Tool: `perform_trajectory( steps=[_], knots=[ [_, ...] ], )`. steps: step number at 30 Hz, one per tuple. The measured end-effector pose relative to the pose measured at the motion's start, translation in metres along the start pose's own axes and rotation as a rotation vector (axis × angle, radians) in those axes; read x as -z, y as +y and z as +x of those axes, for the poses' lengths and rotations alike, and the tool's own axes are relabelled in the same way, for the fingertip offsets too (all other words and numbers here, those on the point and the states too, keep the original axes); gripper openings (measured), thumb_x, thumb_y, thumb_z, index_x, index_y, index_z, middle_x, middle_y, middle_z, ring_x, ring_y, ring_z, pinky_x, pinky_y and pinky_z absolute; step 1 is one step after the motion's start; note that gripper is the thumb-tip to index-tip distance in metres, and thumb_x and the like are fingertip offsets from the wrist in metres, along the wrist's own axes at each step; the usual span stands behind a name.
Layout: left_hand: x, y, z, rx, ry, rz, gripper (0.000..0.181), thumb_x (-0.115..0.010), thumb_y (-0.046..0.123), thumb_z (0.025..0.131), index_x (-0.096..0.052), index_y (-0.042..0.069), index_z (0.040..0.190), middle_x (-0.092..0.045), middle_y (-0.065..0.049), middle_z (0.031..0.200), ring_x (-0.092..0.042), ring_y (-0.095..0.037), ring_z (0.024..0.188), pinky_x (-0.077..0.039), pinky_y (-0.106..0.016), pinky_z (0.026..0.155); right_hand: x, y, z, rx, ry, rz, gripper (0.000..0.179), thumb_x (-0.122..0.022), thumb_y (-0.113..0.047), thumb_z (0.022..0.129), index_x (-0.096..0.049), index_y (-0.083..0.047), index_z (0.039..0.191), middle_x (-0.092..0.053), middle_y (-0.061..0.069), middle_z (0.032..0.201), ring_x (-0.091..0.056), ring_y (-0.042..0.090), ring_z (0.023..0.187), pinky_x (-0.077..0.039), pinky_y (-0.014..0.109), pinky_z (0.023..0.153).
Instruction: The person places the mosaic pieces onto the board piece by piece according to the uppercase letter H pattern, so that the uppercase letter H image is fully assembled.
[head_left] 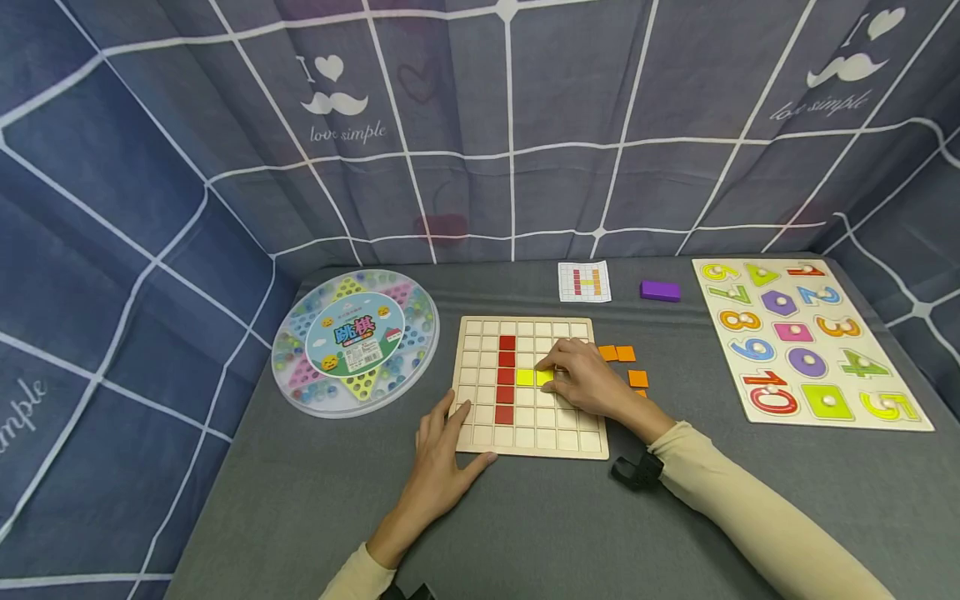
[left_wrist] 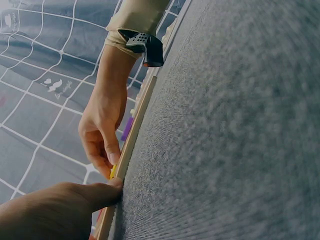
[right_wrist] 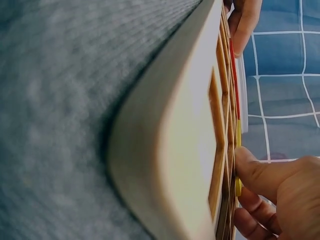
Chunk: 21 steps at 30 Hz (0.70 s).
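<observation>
Blue-grey cloth [head_left: 465,108] with white lines hangs on the far side and at both sides, and a dark grey table [head_left: 555,533] lies in front of me. At the right of the table is a cream number board [head_left: 825,343] filled with bright numbers and knobbed shapes; at the left is a round game box [head_left: 356,333] with a blue label. Between them, nearer me, lies a pale grid board [head_left: 536,417] cut into small squares. My left hand [head_left: 442,462] is at its near left corner, fingers spread over the left edge and thumb against the near edge. My right hand [head_left: 581,379] reaches over the right half of the grid, thumb and forefinger pinching a small yellow tile [head_left: 543,378]. Past the far edge of the grid board sits a small card [head_left: 584,282] printed with red, yellow and orange squares, and to its right a purple block [head_left: 660,291]. Five red tiles [head_left: 506,377] stand in one column left of the grid's middle; another yellow tile [head_left: 527,377] touches the middle one, with my pinched tile just right of it. Orange tiles [head_left: 638,379] lie right of the board, one partly hidden by my right hand.
</observation>
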<state>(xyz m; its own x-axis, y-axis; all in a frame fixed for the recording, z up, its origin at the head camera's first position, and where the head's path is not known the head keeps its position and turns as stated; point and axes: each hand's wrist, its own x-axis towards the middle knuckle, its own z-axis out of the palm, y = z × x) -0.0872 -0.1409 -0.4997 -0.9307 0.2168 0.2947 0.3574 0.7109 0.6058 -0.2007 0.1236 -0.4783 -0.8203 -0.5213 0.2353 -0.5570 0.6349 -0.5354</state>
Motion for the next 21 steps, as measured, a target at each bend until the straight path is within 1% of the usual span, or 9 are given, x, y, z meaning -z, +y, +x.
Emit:
perform_trajectory(
  steps=[6,13,17,21],
  knots=[
    [0.0008,0.0004,0.0007,0.015,-0.013,-0.007,0.079,-0.083,0.031,0.078,-0.047,0.0,0.142,-0.029,-0.025,0.154,-0.035,-0.037,0.127,-0.029,-0.054,0.097,-0.0003,-0.0011,-0.0007,-0.031,-0.001,0.005,0.027,-0.081,-0.019,0.08,-0.074,-0.014,0.105,-0.065,0.0,0.1,-0.055,0.02,0.097,-0.035,0.038,0.083],
    [0.0017,0.0013,0.0017,0.008,-0.008,0.002,0.079,-0.083,0.031,0.078,-0.048,0.0,0.141,-0.03,-0.026,0.154,-0.036,-0.037,0.125,-0.03,-0.053,0.095,-0.0008,-0.0002,-0.0008,-0.076,-0.02,0.026,0.028,-0.081,-0.02,0.081,-0.072,-0.015,0.106,-0.062,-0.001,0.1,-0.052,0.018,0.096,-0.03,0.037,0.083],
    [0.0018,0.0017,0.0018,0.01,-0.012,0.006,0.079,-0.083,0.032,0.078,-0.048,0.0,0.142,-0.031,-0.026,0.154,-0.036,-0.038,0.125,-0.031,-0.053,0.095,-0.0008,-0.0002,-0.0009,-0.084,-0.026,0.025,0.029,-0.081,-0.021,0.08,-0.071,-0.015,0.106,-0.062,0.0,0.1,-0.053,0.019,0.096,-0.03,0.039,0.084],
    [0.0018,0.002,0.0014,0.014,-0.014,0.004,0.079,-0.083,0.032,0.078,-0.048,0.0,0.141,-0.031,-0.025,0.153,-0.036,-0.038,0.126,-0.031,-0.054,0.096,0.0008,0.0012,-0.0021,-0.064,-0.04,0.022,0.031,-0.08,-0.022,0.08,-0.071,-0.015,0.108,-0.062,0.001,0.103,-0.053,0.02,0.1,-0.032,0.041,0.087]
  ],
)
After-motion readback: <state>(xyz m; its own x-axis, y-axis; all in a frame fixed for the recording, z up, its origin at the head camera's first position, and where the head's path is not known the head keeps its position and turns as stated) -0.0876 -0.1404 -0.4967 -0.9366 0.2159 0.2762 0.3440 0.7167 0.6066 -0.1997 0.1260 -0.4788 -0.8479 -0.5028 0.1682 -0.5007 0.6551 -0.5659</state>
